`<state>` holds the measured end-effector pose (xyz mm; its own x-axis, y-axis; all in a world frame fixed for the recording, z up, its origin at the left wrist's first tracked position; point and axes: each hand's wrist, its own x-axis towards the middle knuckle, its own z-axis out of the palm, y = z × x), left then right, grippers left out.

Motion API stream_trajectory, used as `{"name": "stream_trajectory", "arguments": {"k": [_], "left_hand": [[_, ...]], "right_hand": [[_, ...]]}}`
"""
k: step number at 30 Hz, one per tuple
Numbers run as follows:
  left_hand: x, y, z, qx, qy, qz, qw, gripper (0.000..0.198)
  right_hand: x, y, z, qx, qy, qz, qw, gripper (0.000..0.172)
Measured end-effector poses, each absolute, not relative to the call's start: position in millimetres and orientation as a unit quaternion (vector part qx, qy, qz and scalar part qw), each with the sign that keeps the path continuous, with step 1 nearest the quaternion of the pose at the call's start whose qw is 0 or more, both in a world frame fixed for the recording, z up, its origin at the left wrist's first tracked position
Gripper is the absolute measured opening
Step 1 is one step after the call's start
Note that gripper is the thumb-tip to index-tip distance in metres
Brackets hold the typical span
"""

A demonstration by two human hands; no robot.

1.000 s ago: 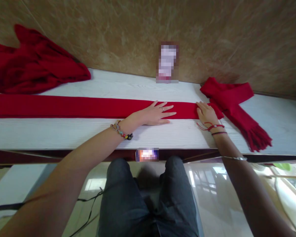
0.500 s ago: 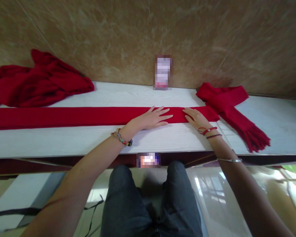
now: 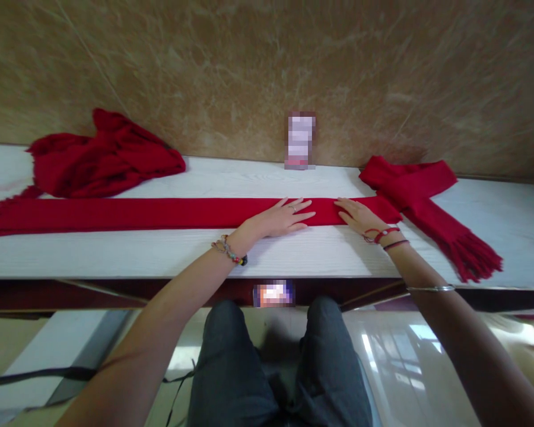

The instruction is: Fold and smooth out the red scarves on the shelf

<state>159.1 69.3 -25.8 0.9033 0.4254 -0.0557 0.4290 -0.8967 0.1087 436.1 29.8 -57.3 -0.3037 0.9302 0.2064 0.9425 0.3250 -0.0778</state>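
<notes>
A long red scarf (image 3: 169, 213) lies stretched in a narrow flat strip along the white tabletop (image 3: 129, 258). Its left end shows a fringe, and at the right the cloth crosses over itself, with a second fringed end slanting toward the table's front edge. Flat on the strip, fingers spread, rests my left hand (image 3: 283, 217). My right hand (image 3: 356, 214) lies open on the same strip a short way to the right, its fingertips touching the cloth. Neither hand grips anything.
A bunched red cloth with a fringe (image 3: 102, 157) sits at the back left against the brown marbled wall (image 3: 231, 71). A blurred upright card (image 3: 299, 139) stands by the wall. Below the front edge is another blurred item (image 3: 274, 293), above my knees.
The whole view has shifted slightly, so the table's things appear farther right and lower, and the scarf's left fringe now shows. Both hands stay flat on the scarf in about the same place.
</notes>
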Motion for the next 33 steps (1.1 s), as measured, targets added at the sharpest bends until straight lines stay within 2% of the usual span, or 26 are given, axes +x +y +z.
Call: {"name": "stream_trajectory", "arguments": {"k": [2, 5, 12, 18, 25, 29, 33], "left_hand": [[159.3, 69.0, -28.2, 0.975, 0.214, -0.014, 0.055, 0.054], [160.6, 70.0, -31.5, 0.975, 0.215, -0.012, 0.053, 0.056], [143.8, 69.1, -32.5, 0.972, 0.232, -0.005, 0.038, 0.054], [43.9, 68.1, -32.1, 0.937, 0.349, -0.036, -0.004, 0.052], [-71.5, 48.2, -32.7, 0.825, 0.563, -0.034, -0.042, 0.058], [-84.5, 41.0, -28.6, 0.759, 0.650, -0.032, -0.031, 0.063], [-44.7, 50.3, -20.2, 0.766, 0.642, -0.013, -0.033, 0.058]], "right_hand": [[432.4, 38.5, -51.6, -0.579, -0.809, -0.029, 0.093, 0.043], [417.5, 49.7, -47.9, -0.586, -0.801, -0.052, 0.116, 0.043], [391.3, 46.9, -64.3, -0.597, -0.788, -0.064, 0.135, 0.042], [394.3, 45.0, -63.5, -0.600, -0.784, -0.063, 0.144, 0.043], [397.1, 45.4, -64.5, -0.592, -0.790, -0.076, 0.140, 0.042], [387.1, 45.6, -57.9, -0.600, -0.787, -0.079, 0.118, 0.042], [330.3, 50.9, -39.9, -0.587, -0.794, -0.080, 0.132, 0.044]]}}
